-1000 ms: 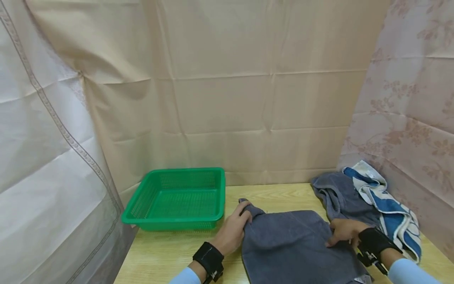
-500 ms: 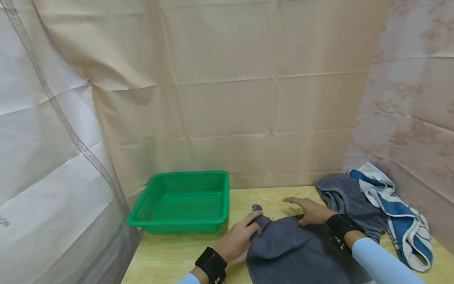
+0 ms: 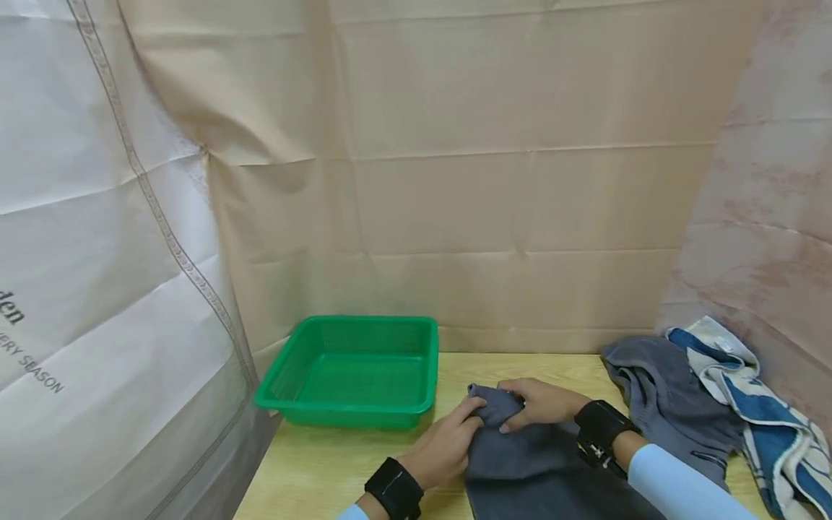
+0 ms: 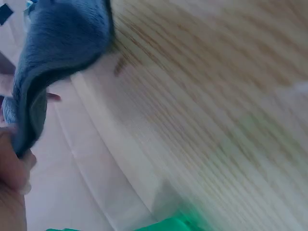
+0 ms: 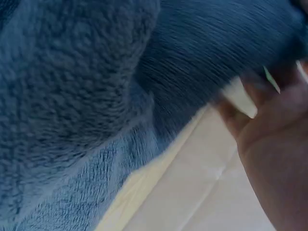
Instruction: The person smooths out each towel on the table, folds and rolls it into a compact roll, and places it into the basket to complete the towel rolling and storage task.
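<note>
A plush dark grey towel (image 3: 533, 477) lies at the front of the table, its far left corner lifted and bunched. My left hand (image 3: 445, 449) pinches that corner between thumb and fingers. Close beside it, my right hand (image 3: 546, 403) grips the towel's far edge, thumb on the near side. In the left wrist view the towel (image 4: 65, 36) hangs folded over, with the left hand's fingers (image 4: 12, 166) on its edge. The right wrist view is filled by the towel's pile (image 5: 72, 96); the fingertips of the right hand (image 5: 279, 134) are partly hidden at its edge.
A green plastic basket (image 3: 430, 375) with nothing in it stands left of the towel, near the back. At the right lie another crumpled grey cloth (image 3: 676, 397) and a blue-and-white patterned towel (image 3: 773, 404). A beige curtain (image 3: 442, 217) hangs behind the wooden table (image 3: 312, 469).
My right hand has left the towel's right side, reached over leftward and taken its far edge near my left hand. The left hand has kept its corner. The head view has shifted left.
</note>
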`<state>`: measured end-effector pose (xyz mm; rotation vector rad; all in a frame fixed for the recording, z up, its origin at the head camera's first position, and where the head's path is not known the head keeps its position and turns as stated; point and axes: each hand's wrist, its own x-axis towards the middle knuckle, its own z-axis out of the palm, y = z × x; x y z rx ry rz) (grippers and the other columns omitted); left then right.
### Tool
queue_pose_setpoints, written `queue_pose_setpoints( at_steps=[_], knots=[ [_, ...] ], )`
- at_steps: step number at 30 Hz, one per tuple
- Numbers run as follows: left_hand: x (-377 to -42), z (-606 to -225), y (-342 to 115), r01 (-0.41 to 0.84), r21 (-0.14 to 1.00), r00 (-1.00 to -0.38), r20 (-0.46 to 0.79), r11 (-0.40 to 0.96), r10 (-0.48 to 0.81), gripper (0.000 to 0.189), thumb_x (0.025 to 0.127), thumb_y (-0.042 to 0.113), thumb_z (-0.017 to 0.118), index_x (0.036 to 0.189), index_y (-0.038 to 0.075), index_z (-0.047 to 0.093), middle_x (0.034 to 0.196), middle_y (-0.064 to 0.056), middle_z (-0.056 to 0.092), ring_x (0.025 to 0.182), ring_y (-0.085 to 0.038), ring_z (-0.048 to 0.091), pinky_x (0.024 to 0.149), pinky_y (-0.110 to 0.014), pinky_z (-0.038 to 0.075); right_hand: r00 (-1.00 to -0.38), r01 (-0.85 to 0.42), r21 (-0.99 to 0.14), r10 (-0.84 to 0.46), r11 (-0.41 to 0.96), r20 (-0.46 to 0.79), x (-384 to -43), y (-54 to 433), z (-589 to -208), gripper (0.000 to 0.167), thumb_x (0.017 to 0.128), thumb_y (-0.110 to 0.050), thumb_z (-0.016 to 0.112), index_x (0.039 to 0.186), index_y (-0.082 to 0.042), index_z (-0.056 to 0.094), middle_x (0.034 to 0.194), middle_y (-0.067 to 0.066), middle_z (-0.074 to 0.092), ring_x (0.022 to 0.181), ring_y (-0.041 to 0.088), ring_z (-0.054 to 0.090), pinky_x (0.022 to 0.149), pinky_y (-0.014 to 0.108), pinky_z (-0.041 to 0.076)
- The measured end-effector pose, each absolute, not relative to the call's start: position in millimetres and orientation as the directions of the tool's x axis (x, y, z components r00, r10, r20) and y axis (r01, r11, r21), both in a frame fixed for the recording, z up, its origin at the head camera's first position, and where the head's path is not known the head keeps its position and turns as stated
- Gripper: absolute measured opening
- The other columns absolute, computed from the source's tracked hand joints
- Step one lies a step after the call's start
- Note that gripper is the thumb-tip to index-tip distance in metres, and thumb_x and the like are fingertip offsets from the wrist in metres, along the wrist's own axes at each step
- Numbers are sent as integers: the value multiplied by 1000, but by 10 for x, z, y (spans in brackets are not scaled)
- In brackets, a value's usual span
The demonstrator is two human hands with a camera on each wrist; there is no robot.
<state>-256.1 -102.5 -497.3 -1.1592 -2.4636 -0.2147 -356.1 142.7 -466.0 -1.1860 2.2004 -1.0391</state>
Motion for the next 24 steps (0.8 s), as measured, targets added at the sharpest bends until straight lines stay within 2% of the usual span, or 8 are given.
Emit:
queue_pose_setpoints(
  at_steps=[2, 4, 7, 9, 13, 18, 21, 24],
  knots=[
    [-2560, -4987, -1000, 713, -105, -594, 433, 693, 677, 17, 97, 5, 60, 109, 4, 72, 143, -15, 50, 135, -25, 52, 107, -28, 44, -610, -542, -744, -792, 391, 28, -3568, 1454, -4643, 28, 90, -25, 82, 106, -14, 62, 90, -2, 59, 73, 11, 52, 64, 27, 43],
    [-2545, -5023, -955, 666, -199, -579, 470, 719, 666, 14, 96, 15, 60, 98, 9, 73, 128, -13, 58, 119, -24, 58, 98, -29, 50, -652, -584, -698, -752, 414, 99, -3588, 1446, -4631, 29, 90, -29, 82, 103, -16, 60, 88, -2, 57, 71, 10, 51, 63, 27, 43],
    [-2502, -5100, -827, 680, -286, -510, 477, 675, 716, 19, 101, 32, 58, 92, 20, 70, 111, -5, 60, 97, -19, 54, 80, -30, 48, -671, -642, -632, -717, 434, 189, -3623, 1389, -4626, 28, 91, -30, 81, 102, -19, 57, 87, -4, 55, 70, 9, 51, 64, 28, 43],
    [-2473, -5150, -722, 759, -308, -452, 386, 574, 804, 25, 105, 43, 53, 99, 25, 69, 113, 0, 59, 98, -14, 51, 79, -26, 45, -666, -672, -595, -711, 441, 226, -3649, 1344, -4624, 29, 92, -26, 80, 101, -17, 54, 85, -4, 52, 69, 9, 48, 63, 28, 41],
    [-2452, -5262, -568, 890, -185, -413, 60, 417, 909, 35, 105, 53, 50, 129, 30, 62, 137, 5, 52, 118, -8, 46, 88, -20, 43, -705, -684, -480, -667, 549, 243, -3708, 1299, -4654, 41, 89, -31, 83, 110, -15, 52, 89, -5, 53, 73, 9, 50, 65, 30, 42],
    [-2468, -5221, -553, 875, -57, -484, -106, 481, 869, 55, 98, 58, 59, 146, 32, 49, 134, 10, 51, 113, -4, 47, 81, -20, 43, -805, -525, -471, -594, 709, 3, -3763, 1644, -4674, 68, 81, -54, 84, 132, -18, 58, 107, 2, 63, 95, 23, 54, 82, 50, 46],
    [-2473, -5145, -630, 850, -27, -524, -143, 526, 839, 69, 93, 62, 63, 152, 35, 42, 126, 12, 49, 104, -3, 44, 75, -20, 40, -810, -507, -437, -584, 743, -54, -3775, 1996, -4714, 46, 89, -48, 78, 122, -17, 68, 108, 3, 67, 100, 29, 55, 89, 60, 41],
    [-2469, -5090, -720, 835, -12, -545, -158, 551, 823, 74, 88, 63, 68, 152, 35, 42, 119, 11, 46, 95, -3, 40, 70, -19, 35, -814, -521, -402, -580, 753, -31, -3771, 2308, -4819, 36, 95, -37, 74, 118, -9, 69, 107, 8, 67, 98, 33, 59, 87, 57, 45]
  ],
)
